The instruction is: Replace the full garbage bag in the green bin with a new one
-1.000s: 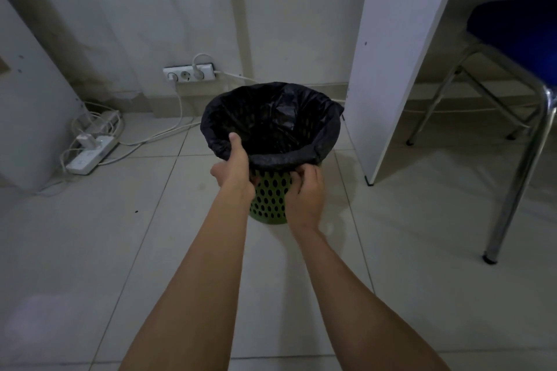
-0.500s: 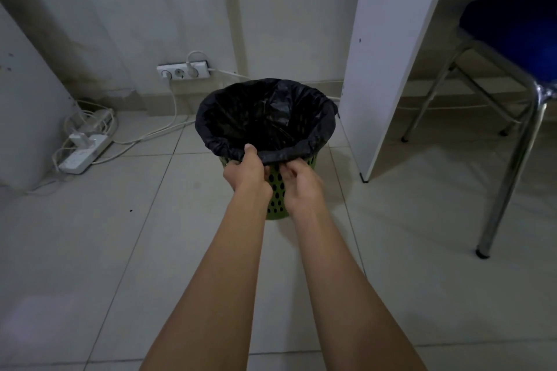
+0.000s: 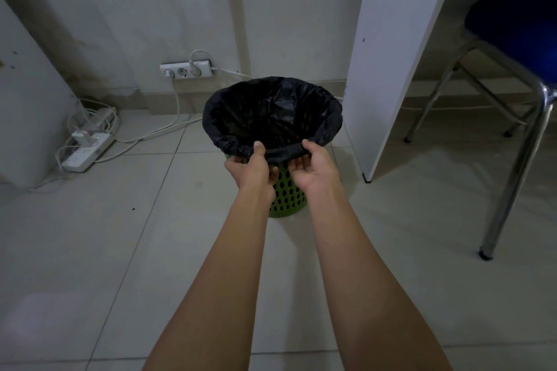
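Observation:
A small green perforated bin (image 3: 286, 199) stands on the tiled floor in the middle of the head view. A black garbage bag (image 3: 271, 111) lines it, its edge folded over the rim. My left hand (image 3: 251, 170) pinches the folded bag edge at the near rim, thumb on top. My right hand (image 3: 316, 167) holds the same edge just to the right, thumb over it and fingers curled underneath. The inside of the bag is dark and I cannot make out its contents.
A white desk panel (image 3: 391, 54) stands right beside the bin. A blue-seated chair (image 3: 512, 27) with chrome legs is at the right. A wall socket strip (image 3: 185, 69) and a floor power strip (image 3: 86, 153) with cables lie at the left.
My hands have slid along the near rim and moved apart. The right hand has turned palm up with its thumb over the bag edge.

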Tool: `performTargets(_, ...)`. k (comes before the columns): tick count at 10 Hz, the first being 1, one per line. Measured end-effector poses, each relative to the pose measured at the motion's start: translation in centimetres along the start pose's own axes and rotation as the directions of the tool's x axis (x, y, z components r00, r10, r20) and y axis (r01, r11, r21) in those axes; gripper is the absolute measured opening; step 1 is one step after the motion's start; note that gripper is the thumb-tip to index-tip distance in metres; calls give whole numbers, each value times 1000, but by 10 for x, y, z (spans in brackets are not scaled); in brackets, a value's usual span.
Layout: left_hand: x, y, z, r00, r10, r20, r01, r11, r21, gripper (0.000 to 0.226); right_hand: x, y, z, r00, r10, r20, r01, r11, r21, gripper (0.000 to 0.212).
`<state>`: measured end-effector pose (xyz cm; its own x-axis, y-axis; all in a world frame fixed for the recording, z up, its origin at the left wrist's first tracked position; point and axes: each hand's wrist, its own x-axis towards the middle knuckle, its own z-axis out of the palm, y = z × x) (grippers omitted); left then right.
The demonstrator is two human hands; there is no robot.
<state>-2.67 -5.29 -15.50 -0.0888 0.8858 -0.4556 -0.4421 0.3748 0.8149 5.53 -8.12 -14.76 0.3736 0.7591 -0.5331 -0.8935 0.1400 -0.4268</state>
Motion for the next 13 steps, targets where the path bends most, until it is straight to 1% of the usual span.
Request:
performTargets(1, -3, -2, 5, 995, -78, 66, 78, 997, 12, 41, 7, -15, 1, 998, -52, -37, 51, 998, -30, 12)
performTargets(2, -1, -4, 7, 996, -88, 0, 88, 996, -25, 45, 18, -28, -1, 988, -124, -91, 112, 986, -120, 33)
performTargets(3, 5, -7, 10, 998, -55, 0, 55, 994, -92, 33, 30, -35, -7, 960, -228, -166, 197, 963, -186, 33)
performTargets(4, 1, -9, 15, 997, -66, 45, 71, 990, -121, 27, 37, -35, -13, 949, -274, -153, 236, 944, -229, 29)
performTargets(5, -5, -11, 25, 991, -93, 93, 104, 986, -128, 29, 23, -22, -8, 967, -232, -102, 195, 937, -289, 37)
performTargets(6, -9, -12, 30, 979, -131, 157, 142, 988, -62, 24, 28, -15, -2, 967, -230, -108, 186, 930, -317, 41)
performTargets(7, -7, -8, 26, 974, -168, 151, 161, 985, 62, 26, 29, -30, -2, 939, -307, -155, 246, 915, -320, 23)
performTargets(8, 11, 3, 18, 984, -159, 76, 159, 987, 9, 28, 33, -48, -8, 928, -336, -162, 269, 903, -336, 13)
performTargets(9, 21, 20, 22, 987, -97, 130, 98, 995, -2, 13, 36, -58, -11, 940, -332, -85, 287, 897, -335, 12)
performTargets(10, 28, 30, 33, 986, -45, 162, 42, 999, 25, 23, 41, -62, -8, 934, -358, -3, 331, 867, -374, 10)
performTargets(11, 31, 34, 34, 978, -43, 203, 25, 996, 91, 27, 43, -65, -4, 958, -288, 5, 255, 839, -480, 32)
performTargets(12, 22, 43, 28, 971, -117, 207, 52, 954, 295, 26, 28, -74, -2, 961, -256, -105, 143, 784, -604, 37)
performTargets(13, 6, 70, 24, 989, -106, 105, 35, 848, 529, 34, -6, -90, 8, 920, -314, -233, 43, 674, -738, 22)
